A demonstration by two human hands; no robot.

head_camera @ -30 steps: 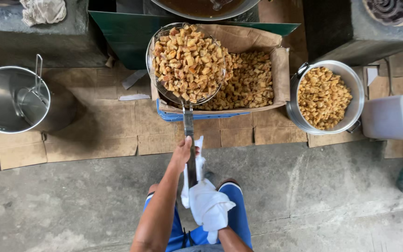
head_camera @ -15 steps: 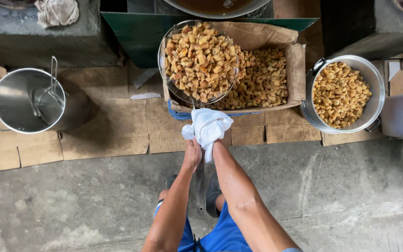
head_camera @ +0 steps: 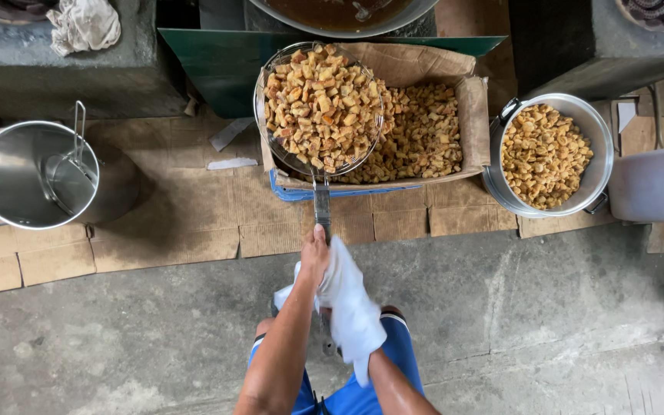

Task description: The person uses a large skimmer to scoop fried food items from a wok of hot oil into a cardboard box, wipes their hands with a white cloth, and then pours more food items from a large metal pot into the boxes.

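Two pots stand on the flattened cardboard sheets that cover the concrete floor. The largest thing near the hands is the paper-lined cardboard box at about one o'clock from them, heaped with golden-brown fried cubes. To the right of it, at two o'clock and just beside the box, stands a steel pot also filled with the same fried pieces. Well apart at ten o'clock stands a second steel pot, which holds only a metal ladle leaning against its wall. At twelve o'clock, a round wire skimmer loaded with fried cubes hangs over the left part of the box, its long metal handle running straight back toward the person. At the top edge, part of a big wok with dark liquid shows above a green panel, and a crumpled rag lies at eleven o'clock on a grey block.

The left hand is closed around the near end of the skimmer handle. The right hand is hidden under a white cloth that is wrapped about the handle just behind the left hand, so its grip cannot be told for sure.
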